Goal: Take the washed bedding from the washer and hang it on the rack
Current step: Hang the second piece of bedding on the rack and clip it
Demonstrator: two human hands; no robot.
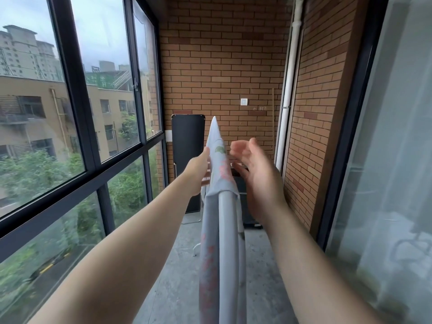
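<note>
Head view: bedding (221,164) draped over rack bar (228,230).
Left hand (198,170): fingers pinching cloth.
Right hand (257,174): fingers spread, empty.
Risk: uneven drape may slide off.

The bedding (219,157) is pale grey-white cloth printed with pink flowers and green leaves. It lies draped over the rack's grey top rail (228,242), hanging down both sides, and near the rail's far end one corner is pulled up into a peak.
</note>
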